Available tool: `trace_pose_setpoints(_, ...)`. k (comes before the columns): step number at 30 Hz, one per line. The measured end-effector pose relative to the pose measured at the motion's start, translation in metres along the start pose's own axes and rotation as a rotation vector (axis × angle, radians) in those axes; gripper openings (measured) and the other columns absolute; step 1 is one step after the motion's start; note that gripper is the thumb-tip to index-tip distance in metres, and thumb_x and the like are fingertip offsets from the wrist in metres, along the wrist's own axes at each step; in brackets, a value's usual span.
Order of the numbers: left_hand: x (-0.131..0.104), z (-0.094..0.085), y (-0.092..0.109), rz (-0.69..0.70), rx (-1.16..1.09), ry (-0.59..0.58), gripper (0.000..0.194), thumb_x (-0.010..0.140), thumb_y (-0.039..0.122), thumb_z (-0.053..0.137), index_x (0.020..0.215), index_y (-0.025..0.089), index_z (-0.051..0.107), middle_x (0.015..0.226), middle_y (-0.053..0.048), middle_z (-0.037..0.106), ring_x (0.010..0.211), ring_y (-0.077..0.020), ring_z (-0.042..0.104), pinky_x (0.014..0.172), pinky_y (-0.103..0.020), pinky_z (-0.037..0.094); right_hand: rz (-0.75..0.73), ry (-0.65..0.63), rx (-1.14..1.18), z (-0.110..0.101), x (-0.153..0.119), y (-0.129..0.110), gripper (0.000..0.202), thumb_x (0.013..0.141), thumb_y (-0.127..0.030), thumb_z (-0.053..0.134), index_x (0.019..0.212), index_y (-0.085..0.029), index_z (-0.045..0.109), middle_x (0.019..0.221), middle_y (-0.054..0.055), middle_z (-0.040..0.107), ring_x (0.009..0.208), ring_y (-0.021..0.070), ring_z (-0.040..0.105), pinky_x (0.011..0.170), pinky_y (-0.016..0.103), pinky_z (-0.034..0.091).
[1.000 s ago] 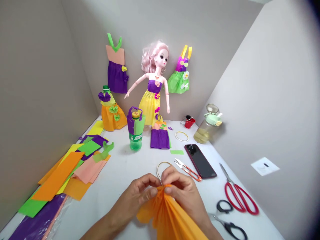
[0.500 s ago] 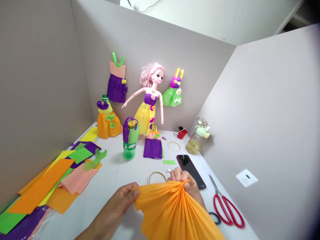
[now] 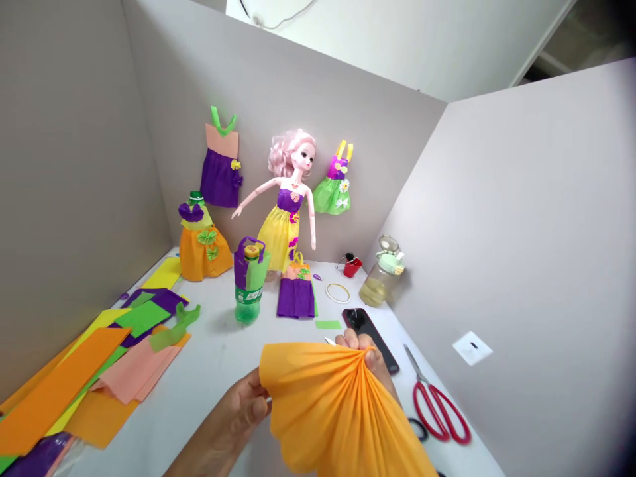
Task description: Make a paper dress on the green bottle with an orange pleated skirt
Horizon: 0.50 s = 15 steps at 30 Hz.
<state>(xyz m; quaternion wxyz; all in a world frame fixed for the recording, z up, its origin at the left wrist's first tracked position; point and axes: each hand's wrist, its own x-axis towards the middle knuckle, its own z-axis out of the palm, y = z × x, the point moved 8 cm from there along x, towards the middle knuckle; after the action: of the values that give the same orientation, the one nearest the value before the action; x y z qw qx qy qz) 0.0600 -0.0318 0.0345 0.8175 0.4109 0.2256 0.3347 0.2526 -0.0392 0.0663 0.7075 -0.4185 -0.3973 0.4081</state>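
Observation:
A sheet of orange crepe paper (image 3: pixel 342 411) spreads out like a fan, its pleats drawn together at the top right. That gathered point is pinched in my right hand (image 3: pixel 370 358), partly hidden by the paper. At the left edge, my left hand (image 3: pixel 241 414) has its fingers behind the sheet, with the thumb showing below the corner. Beyond the paper, a small metal tip (image 3: pixel 330 341), probably of small scissors, shows beside my right hand. A black phone (image 3: pixel 371 339) lies just past that hand.
Red-handled scissors (image 3: pixel 440 411) lie at right. Coloured paper pieces (image 3: pixel 64 384) cover the left side. Behind stand a doll (image 3: pixel 288 199), a green bottle (image 3: pixel 247 308) in a paper cover, an orange-skirted bottle (image 3: pixel 205 252) and a jar (image 3: pixel 380 281). A small purple-skirted dress (image 3: pixel 297 298) lies between them.
My left hand has shifted down along the sheet's edge, its thumb leaving the paper's front. The left part of the sheet has risen and spread, covering the gold ring. The view has shifted slightly.

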Motion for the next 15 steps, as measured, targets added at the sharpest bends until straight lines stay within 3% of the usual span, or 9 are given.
trace_pose_setpoints(3,0.0,0.001,-0.008,-0.086,0.025,-0.008,0.055,0.064,0.057,0.08,0.101,0.017,0.074,0.106,-0.013,0.072,0.11,-0.0345,0.06,0.1,-0.044,0.041,0.007,0.009,-0.035,-0.003,0.0,0.0,0.042,0.065,-0.065,0.073,0.063,-0.026,0.056,0.072,0.001,0.043,0.068,0.0202,0.047,0.066,0.039,0.044)
trace_pose_setpoints(7,0.0,0.0,-0.008,-0.082,0.017,-0.009,0.05,0.07,0.055,0.077,0.101,0.016,0.074,0.102,-0.013,0.073,0.108,-0.0327,0.061,0.101,-0.043,0.04,0.015,-0.007,-0.046,-0.003,0.001,0.0,0.04,0.068,-0.065,0.071,0.065,-0.028,0.056,0.074,0.001,0.044,0.068,0.0196,0.048,0.068,0.04,0.045)
trace_pose_setpoints(12,-0.001,0.01,-0.011,-0.082,0.069,-0.128,0.044,0.072,0.054,0.076,0.093,0.015,0.074,0.09,-0.01,0.073,0.092,-0.0267,0.064,0.088,-0.035,0.045,0.015,-0.041,-0.056,0.002,0.002,0.0,0.04,0.069,-0.066,0.069,0.065,-0.029,0.054,0.072,0.001,0.044,0.066,0.0201,0.049,0.068,0.042,0.045)
trace_pose_setpoints(15,-0.001,0.005,-0.012,-0.097,0.109,-0.112,0.035,0.074,0.048,0.076,0.083,0.015,0.073,0.083,-0.006,0.071,0.081,-0.0205,0.062,0.081,-0.029,0.044,0.014,-0.052,-0.074,0.002,0.001,0.0,0.037,0.072,-0.064,0.068,0.067,-0.029,0.056,0.074,0.001,0.046,0.068,0.0211,0.052,0.068,0.042,0.044)
